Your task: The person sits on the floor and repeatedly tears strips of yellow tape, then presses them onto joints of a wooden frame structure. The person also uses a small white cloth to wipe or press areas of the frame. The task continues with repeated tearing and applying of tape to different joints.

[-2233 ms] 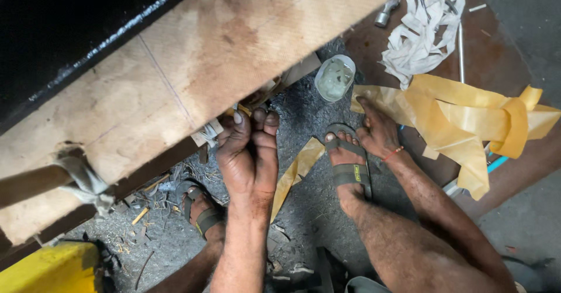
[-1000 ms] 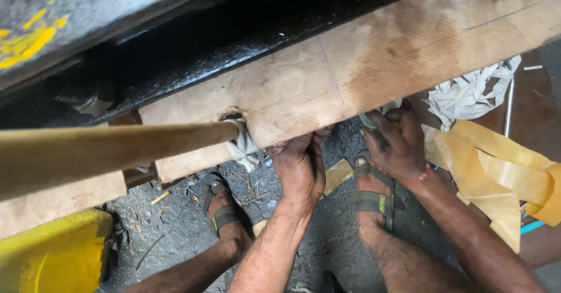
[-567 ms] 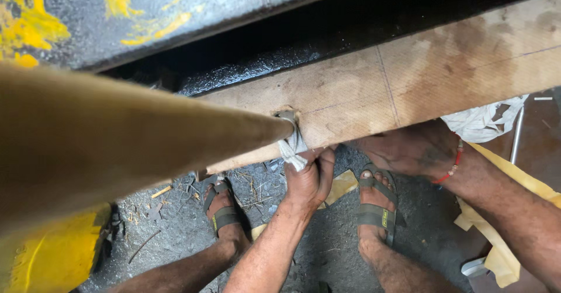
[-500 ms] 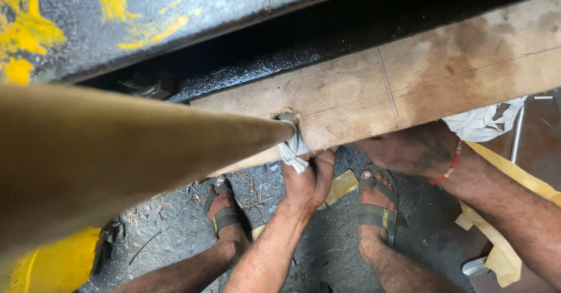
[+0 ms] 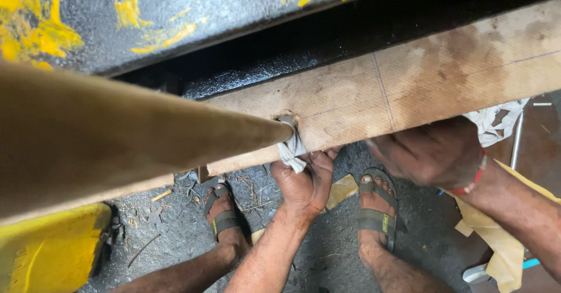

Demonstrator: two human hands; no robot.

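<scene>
Head view shows the long pale brown wooden plank (image 5: pixel 421 88) running from 8 o'clock to 2 o'clock across the frame. Left hand (image 5: pixel 304 179) sits at frame centre, fingers curled up against the lower plank edge beside the knotted white cloth strip (image 5: pixel 290 150); whether the fingers clamp the plank or only press it cannot be told. Right hand (image 5: pixel 432 152) lies at 3 o'clock, fingers tucked under the same edge, grip hidden. Judged progress: the strip appears already tied on; the plank is still supported by hand. The blurred tan wooden pole (image 5: pixel 128 135) blocks the left side. Both sandalled feet (image 5: pixel 377 211) stand on gritty grey floor (image 5: pixel 175 240).
</scene>
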